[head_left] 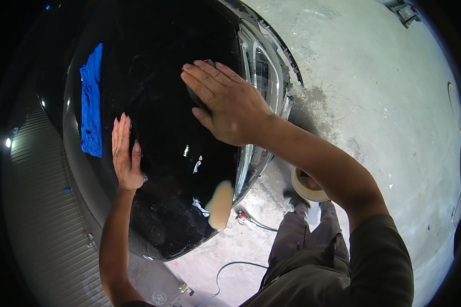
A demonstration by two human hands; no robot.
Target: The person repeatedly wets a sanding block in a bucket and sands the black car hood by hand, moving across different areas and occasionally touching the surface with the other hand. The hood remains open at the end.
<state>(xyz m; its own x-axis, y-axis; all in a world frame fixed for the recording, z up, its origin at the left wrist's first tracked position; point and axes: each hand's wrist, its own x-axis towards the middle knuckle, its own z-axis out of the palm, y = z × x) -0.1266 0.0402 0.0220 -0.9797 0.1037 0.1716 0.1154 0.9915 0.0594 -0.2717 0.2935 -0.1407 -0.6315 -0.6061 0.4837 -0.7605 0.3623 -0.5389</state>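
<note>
My right hand [225, 100] presses down on a dark pad [197, 100] on the glossy black car panel [164, 46], its fingers laid over the pad, which is mostly hidden. My left hand [125, 153] lies flat on the panel lower to the left, fingers straight and thumb out. Beyond it is a bunched blue cloth [91, 102]. Small white scraps [198, 204] and a beige patch [220, 204] show on the lower part of the panel.
The car's light housing [253, 48] runs along the panel's right edge. A pale bucket [312, 190] stands on the concrete floor [374, 128] by my legs. Hoses with fittings [243, 217] lie on the floor below the car. A ribbed shutter [36, 169] fills the left side.
</note>
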